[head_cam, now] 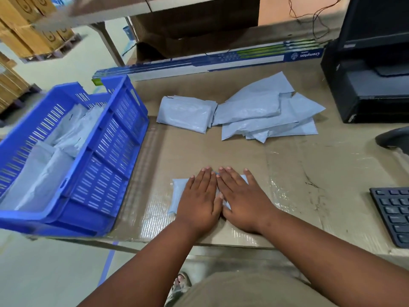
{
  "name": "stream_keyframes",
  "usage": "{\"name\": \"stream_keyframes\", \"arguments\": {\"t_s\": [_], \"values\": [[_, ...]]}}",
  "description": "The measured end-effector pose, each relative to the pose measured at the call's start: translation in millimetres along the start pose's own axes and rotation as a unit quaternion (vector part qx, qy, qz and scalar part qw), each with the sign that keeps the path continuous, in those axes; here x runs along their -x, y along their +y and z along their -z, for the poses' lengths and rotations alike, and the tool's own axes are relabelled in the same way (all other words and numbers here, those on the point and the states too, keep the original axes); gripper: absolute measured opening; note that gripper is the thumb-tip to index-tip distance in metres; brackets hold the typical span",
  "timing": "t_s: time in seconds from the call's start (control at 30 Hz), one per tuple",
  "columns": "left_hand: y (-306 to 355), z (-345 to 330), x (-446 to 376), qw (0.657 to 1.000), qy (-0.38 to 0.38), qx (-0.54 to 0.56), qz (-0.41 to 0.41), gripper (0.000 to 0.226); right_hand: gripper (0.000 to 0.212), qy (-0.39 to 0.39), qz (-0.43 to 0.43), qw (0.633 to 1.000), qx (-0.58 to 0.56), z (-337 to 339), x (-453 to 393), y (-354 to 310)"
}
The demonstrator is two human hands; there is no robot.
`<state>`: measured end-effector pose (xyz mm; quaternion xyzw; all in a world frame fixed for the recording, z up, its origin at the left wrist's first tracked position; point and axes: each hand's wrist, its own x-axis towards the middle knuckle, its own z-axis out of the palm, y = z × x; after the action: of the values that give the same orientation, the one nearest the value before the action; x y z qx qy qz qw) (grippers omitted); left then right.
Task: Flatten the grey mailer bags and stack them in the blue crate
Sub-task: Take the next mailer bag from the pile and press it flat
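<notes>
While both hands, left (200,196) and right (240,199), press flat-fingered with no grip on the grey mailer bag (178,191) at lower centre of the surface (309,173), flattening is underway; lifting it into the blue crate (106,147) at left comes next.

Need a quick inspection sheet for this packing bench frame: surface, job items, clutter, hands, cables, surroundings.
Surface: cardboard-covered table, taped in places.
Job's things: one grey mailer under both hands; loose mailer pile and folded stack behind; blue crate at left, already holding mailers.
Clutter: long Crompton box, keyboard, monitor on a black unit.
Grippers: left hand and right hand press flat, fingers straight.
Cables: wires behind the monitor.
Surroundings: stacked cartons on pallets at far left.
</notes>
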<state>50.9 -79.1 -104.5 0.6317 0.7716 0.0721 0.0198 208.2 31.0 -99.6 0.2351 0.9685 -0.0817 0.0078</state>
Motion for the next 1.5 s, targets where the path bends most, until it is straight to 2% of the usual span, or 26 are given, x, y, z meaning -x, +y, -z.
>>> {"name": "stream_keyframes", "arguments": {"t_s": [0.1, 0.2, 0.3, 0.4, 0.5, 0.73, 0.9, 1.03, 1.17, 1.33, 1.5], "values": [[5, 9, -8, 1.000, -0.008, 0.015, 0.021, 0.071, 0.077, -0.005, 0.041, 0.999, 0.022, 8, -13, 25], [4, 16, -2, 1.000, -0.002, -0.015, 0.008, 0.068, 0.080, -0.022, 0.033, 0.998, 0.046, 21, -17, 39], [-3, 19, 11, 0.999, -0.004, -0.043, 0.005, 0.067, 0.077, 0.010, 0.042, 0.999, 0.014, 30, -12, 17], [-7, 14, 23, 1.000, -0.019, -0.023, -0.003, 0.073, 0.077, -0.012, 0.069, 0.996, -0.056, 16, -8, -18], [-12, 9, 29, 0.999, -0.026, -0.017, 0.006, 0.076, 0.077, -0.003, 0.050, 0.997, -0.055, 1, -9, -31], [-19, 2, 30, 0.999, -0.032, -0.024, 0.016, 0.073, 0.083, -0.035, 0.025, 0.999, -0.033, 3, -6, -23], [-17, 6, 32, 0.997, -0.058, -0.040, 0.035, 0.075, 0.093, -0.053, 0.017, 0.998, -0.026, 7, -5, -24], [-23, 8, 37, 0.997, -0.058, -0.028, 0.035, 0.082, 0.092, -0.054, 0.019, 0.998, -0.010, 8, 0, -18], [-26, 22, 63, 0.996, -0.043, -0.039, 0.066, 0.094, 0.081, -0.041, -0.003, 0.999, 0.016, 15, 18, 1], [-26, 20, 81, 0.992, -0.050, -0.046, 0.105, 0.095, 0.088, -0.055, -0.030, 0.997, 0.040, 12, 41, 20], [-26, 14, 77, 0.992, -0.052, -0.048, 0.108, 0.096, 0.092, -0.073, -0.038, 0.996, 0.038, 13, 38, 21]]}}
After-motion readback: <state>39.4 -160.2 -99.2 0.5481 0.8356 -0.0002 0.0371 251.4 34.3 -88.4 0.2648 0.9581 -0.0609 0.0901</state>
